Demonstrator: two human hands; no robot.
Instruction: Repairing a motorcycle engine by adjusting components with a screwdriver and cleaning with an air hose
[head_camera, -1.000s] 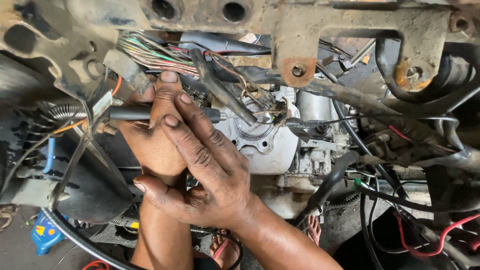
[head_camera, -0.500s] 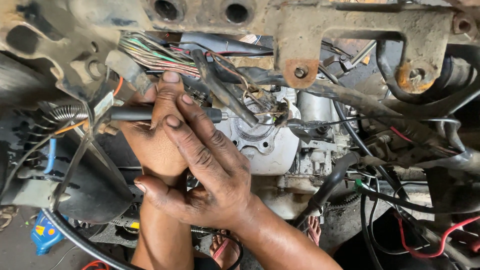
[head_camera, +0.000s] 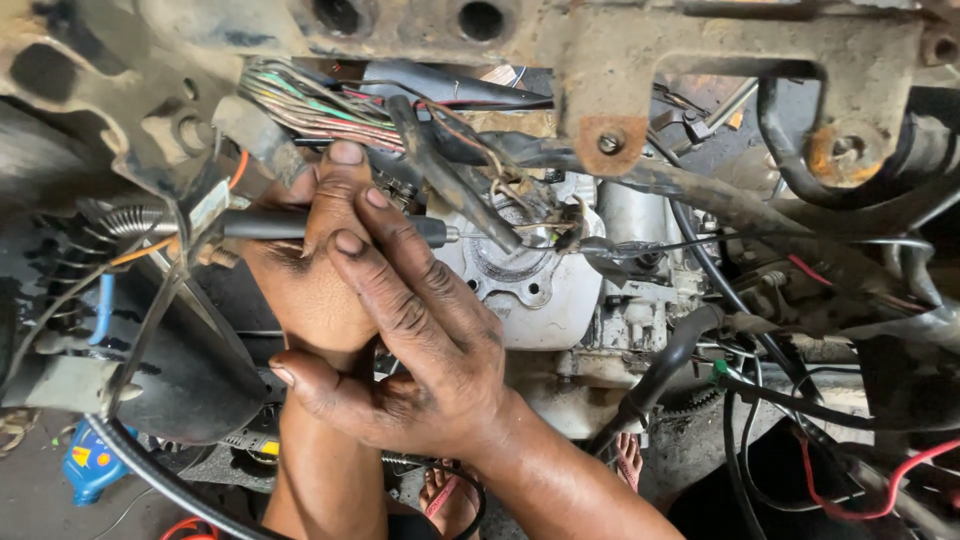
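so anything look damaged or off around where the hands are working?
Yes. The metal frame bracket above is rust-stained around its bolt hole. The wire bundle by the left hand is loose and splayed. The right hand lies over the left, which grips a dark rod-shaped tool.

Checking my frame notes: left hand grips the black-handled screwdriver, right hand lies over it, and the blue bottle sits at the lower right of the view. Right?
Not quite. The head view shows the blue bottle at the lower left, on the ground, not the lower right. The rest holds: the left hand grips the black-handled screwdriver and the right hand lies over it.
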